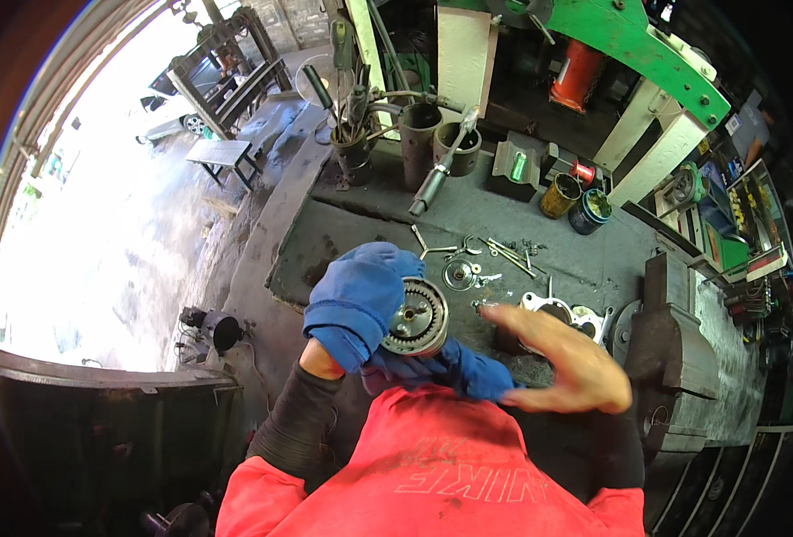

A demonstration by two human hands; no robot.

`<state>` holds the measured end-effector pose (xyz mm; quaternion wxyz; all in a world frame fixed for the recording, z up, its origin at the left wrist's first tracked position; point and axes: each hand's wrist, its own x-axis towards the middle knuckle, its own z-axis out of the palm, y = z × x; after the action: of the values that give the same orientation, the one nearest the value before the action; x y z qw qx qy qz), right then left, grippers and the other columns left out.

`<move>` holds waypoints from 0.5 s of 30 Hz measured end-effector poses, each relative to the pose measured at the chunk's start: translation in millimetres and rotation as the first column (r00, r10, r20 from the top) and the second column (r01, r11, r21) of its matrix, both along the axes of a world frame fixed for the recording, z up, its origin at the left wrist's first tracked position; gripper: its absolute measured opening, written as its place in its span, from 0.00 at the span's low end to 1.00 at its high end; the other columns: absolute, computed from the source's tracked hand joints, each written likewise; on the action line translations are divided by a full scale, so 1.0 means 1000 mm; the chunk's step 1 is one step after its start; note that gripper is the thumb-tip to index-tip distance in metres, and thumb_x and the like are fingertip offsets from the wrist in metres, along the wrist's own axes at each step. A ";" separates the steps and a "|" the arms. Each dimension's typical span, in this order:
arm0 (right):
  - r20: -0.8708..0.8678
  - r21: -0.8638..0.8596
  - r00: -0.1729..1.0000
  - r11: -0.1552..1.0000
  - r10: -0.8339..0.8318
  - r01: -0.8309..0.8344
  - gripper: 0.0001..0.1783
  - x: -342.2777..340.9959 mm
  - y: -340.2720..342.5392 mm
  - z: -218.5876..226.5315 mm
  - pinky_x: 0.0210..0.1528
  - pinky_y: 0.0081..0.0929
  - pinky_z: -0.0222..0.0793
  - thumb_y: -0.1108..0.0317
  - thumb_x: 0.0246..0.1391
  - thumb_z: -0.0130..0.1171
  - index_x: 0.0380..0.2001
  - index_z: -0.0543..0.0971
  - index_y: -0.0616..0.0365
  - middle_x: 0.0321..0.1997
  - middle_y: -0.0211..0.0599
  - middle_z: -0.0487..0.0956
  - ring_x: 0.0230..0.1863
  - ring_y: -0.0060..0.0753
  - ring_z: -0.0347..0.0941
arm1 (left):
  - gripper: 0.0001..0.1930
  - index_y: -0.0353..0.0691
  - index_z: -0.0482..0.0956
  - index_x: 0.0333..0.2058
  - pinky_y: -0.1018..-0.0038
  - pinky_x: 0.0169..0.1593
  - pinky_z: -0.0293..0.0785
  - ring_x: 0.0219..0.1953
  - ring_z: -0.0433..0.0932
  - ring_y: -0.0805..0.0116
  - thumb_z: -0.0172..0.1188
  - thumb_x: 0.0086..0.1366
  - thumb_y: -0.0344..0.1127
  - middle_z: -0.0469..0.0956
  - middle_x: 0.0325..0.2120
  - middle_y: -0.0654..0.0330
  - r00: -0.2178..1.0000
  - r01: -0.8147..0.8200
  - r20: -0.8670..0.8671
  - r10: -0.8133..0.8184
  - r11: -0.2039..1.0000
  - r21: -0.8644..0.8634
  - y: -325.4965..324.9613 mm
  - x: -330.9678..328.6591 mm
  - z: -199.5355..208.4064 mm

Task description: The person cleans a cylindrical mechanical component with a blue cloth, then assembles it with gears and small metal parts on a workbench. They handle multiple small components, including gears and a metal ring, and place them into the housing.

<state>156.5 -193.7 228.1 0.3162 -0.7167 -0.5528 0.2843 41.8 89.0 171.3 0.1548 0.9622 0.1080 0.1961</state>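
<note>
My left hand (pixel 361 300) wears a blue glove and is closed on the side of a round metal gear assembly (pixel 417 318). A toothed ring lines the inside of this part, with a plate and a small centre hole within. Blue fabric (pixel 468 369) lies under and beside the part; whether it is a second glove or a rag I cannot tell. My right hand (pixel 567 362) is bare, its fingers stretched leftward and its thumb apart. A small dark piece shows by its fingertips, apparently on the bench. Beyond this hand lies a pale metal housing (pixel 600 319) with round openings, partly covered.
On the dark workbench (pixel 352 237) lie a three-armed wrench (pixel 428 243), a small ring-shaped part (pixel 458 275) and several thin rods. Tool-filled cans (pixel 353 157) and two small tins (pixel 560 195) stand farther back. A heavy vise (pixel 678 345) sits at right, under a green press frame (pixel 629 45).
</note>
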 end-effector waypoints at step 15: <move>-0.738 0.385 0.664 0.731 -0.123 0.563 0.67 -0.026 0.102 -0.067 0.73 0.33 0.68 0.60 0.23 0.94 0.69 0.69 0.70 0.63 0.43 0.78 0.66 0.35 0.76 | 0.22 0.44 0.78 0.58 0.57 0.55 0.75 0.47 0.82 0.51 0.60 0.69 0.46 0.83 0.49 0.53 0.958 -0.211 0.227 0.173 0.965 0.156 0.065 -0.071 -0.079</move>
<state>130.2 -91.9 161.0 0.7465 -0.5268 -0.3059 0.2676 -28.8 154.3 91.9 0.0587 0.9308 0.1663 0.3202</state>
